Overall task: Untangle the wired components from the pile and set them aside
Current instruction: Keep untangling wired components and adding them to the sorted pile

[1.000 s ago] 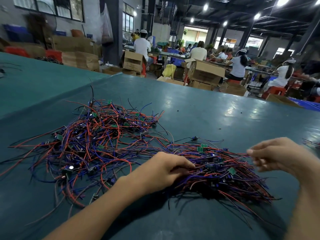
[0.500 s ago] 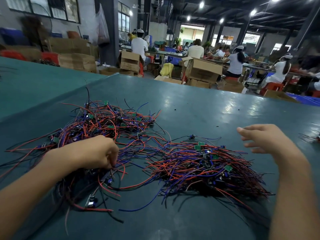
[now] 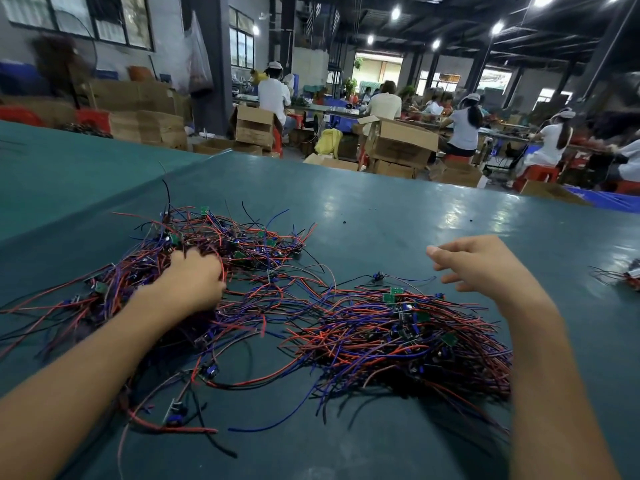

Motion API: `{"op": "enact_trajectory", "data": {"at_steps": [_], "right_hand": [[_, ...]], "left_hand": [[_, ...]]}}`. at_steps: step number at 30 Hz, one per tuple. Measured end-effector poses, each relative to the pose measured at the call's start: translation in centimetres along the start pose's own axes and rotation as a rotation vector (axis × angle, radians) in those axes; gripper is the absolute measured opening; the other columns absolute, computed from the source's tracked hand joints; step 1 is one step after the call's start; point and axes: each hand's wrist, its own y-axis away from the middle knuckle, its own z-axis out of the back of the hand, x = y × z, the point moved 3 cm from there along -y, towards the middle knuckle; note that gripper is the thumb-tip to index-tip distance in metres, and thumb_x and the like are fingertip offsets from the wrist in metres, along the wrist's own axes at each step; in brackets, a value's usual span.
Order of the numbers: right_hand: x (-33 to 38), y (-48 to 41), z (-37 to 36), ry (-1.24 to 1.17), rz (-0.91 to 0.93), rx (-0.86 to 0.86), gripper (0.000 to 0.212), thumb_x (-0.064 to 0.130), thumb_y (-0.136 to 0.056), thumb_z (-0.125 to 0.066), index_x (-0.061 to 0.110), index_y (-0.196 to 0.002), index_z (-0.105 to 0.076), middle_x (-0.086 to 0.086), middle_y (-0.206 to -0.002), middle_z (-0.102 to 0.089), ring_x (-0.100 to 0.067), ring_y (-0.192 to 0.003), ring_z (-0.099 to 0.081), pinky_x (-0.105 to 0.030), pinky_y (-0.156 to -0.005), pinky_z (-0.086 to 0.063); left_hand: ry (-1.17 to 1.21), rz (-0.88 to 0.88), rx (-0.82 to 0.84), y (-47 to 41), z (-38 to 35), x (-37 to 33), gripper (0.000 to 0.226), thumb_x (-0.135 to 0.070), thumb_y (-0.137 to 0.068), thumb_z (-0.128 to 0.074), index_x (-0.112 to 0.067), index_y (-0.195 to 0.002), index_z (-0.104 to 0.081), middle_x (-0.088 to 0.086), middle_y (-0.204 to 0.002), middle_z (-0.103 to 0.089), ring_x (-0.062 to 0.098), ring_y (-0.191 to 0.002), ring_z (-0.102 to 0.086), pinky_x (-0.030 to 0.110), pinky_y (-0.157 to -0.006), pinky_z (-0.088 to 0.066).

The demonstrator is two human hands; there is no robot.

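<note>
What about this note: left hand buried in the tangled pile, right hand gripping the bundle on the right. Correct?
Not quite. The head view shows the right hand hovering clear of the bundle, fingers loose, holding nothing. The left hand is buried in the tangled pile.

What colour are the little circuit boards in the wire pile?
The circuit boards are green; head view shows them best.

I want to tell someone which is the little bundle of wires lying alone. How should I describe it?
Start at the teal table, with its big left heap and right heap of red and blue wires. Go past the right hand to the picture's right edge: the little bundle lies there. Unlike the heaps, it is small and lies apart.
</note>
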Motion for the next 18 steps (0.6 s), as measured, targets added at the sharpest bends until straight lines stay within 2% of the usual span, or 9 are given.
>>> {"op": "enact_trajectory", "data": {"at_steps": [3, 5, 7, 9, 11, 13, 15, 17, 18], "right_hand": [[0.6, 0.1, -0.4, 0.029, 0.017, 0.023, 0.015, 0.039, -0.095, -0.069, 0.029, -0.084, -0.069, 0.0, -0.092, -0.074, -0.018, -0.084, -0.072, -0.044, -0.085, -0.059], [0.8, 0.1, -0.4, 0.036, 0.027, 0.025, 0.016, 0.04, -0.095, -0.068, 0.03, -0.083, -0.068, 0.0, -0.091, -0.074, -0.018, -0.084, -0.072, -0.046, -0.086, -0.059], [0.8, 0.1, -0.5, 0.038, 0.035, 0.025, 0.016, 0.041, -0.095, -0.068, 0.031, -0.082, -0.068, 0.001, -0.091, -0.074, -0.017, -0.084, -0.072, -0.046, -0.088, -0.058], [0.9, 0.1, -0.6, 0.039, 0.037, 0.027, 0.017, 0.041, -0.095, -0.068, 0.031, -0.081, -0.067, 0.001, -0.091, -0.074, -0.016, -0.083, -0.072, -0.047, -0.09, -0.057], [0.9, 0.0, -0.7, 0.047, 0.036, 0.033, 0.017, 0.041, -0.095, -0.068, 0.03, -0.082, -0.068, 0.001, -0.091, -0.074, -0.017, -0.083, -0.072, -0.047, -0.09, -0.057], [0.9, 0.0, -0.7, 0.058, 0.036, 0.036, 0.017, 0.041, -0.095, -0.068, 0.029, -0.083, -0.068, 0.001, -0.09, -0.074, -0.018, -0.083, -0.072, -0.047, -0.09, -0.058], [0.9, 0.0, -0.8, 0.062, 0.034, 0.043, 0.016, 0.042, -0.095, -0.067, 0.029, -0.084, -0.069, 0.001, -0.09, -0.074, -0.017, -0.083, -0.072, -0.047, -0.09, -0.058], [0.9, 0.0, -0.8, 0.065, 0.036, 0.048, 0.017, 0.042, -0.095, -0.067, 0.03, -0.084, -0.069, 0.002, -0.09, -0.074, -0.017, -0.084, -0.072, -0.046, -0.09, -0.058], [0.9, 0.0, -0.8, 0.065, 0.038, 0.049, 0.017, 0.042, -0.095, -0.067, 0.03, -0.084, -0.069, 0.002, -0.09, -0.074, -0.017, -0.084, -0.072, -0.046, -0.09, -0.058]], "left_hand": [[-0.033, 0.044, -0.115, -0.7, -1.8, 0.5, 0.013, -0.02, -0.098, -0.058, -0.006, -0.099, -0.055, 0.02, -0.112, -0.062, 0.039, -0.108, -0.052, 0.049, -0.093, -0.051], [0.03, 0.016, -0.219, -0.9, -1.5, 0.7, 0.021, -0.024, -0.094, -0.062, -0.01, -0.08, -0.056, 0.016, -0.092, -0.069, 0.038, -0.094, -0.06, 0.047, -0.085, -0.055], [0.084, 0.03, -0.255, -1.1, -1.1, 0.6, 0.021, -0.033, -0.093, -0.062, -0.013, -0.092, -0.067, 0.011, -0.091, -0.072, 0.036, -0.093, -0.064, 0.044, -0.084, -0.054], [0.111, 0.069, -0.169, -1.3, -1.4, 0.4, 0.029, -0.045, -0.095, -0.056, -0.019, -0.105, -0.065, 0.007, -0.098, -0.072, 0.033, -0.101, -0.064, 0.046, -0.091, -0.045], [0.203, 0.12, -0.022, -1.7, -1.6, 0.1, 0.044, -0.061, -0.098, -0.044, -0.02, -0.1, -0.061, 0.003, -0.095, -0.069, 0.031, -0.103, -0.061, 0.052, -0.1, -0.036], [0.364, 0.174, 0.043, -2.5, -1.3, 0.2, 0.052, -0.059, -0.103, -0.035, -0.015, -0.086, -0.058, 0.004, -0.093, -0.064, 0.032, -0.102, -0.058, 0.055, -0.108, -0.033], [0.367, 0.161, 0.047, -2.9, -0.8, 0.2, 0.038, -0.041, -0.104, -0.044, -0.011, -0.087, -0.06, 0.01, -0.104, -0.065, 0.034, -0.105, -0.059, 0.053, -0.107, -0.039], [0.256, 0.133, 0.052, -2.8, -0.6, -0.1, 0.013, -0.033, -0.097, -0.057, -0.021, -0.101, -0.062, 0.006, -0.115, -0.065, 0.031, -0.109, -0.058, 0.049, -0.104, -0.041], [0.191, 0.128, 0.049, -2.4, -0.5, -0.3, 0.011, -0.034, -0.094, -0.061, -0.028, -0.103, -0.059, 0.003, -0.118, -0.063, 0.03, -0.113, -0.056, 0.049, -0.103, -0.039]]}}
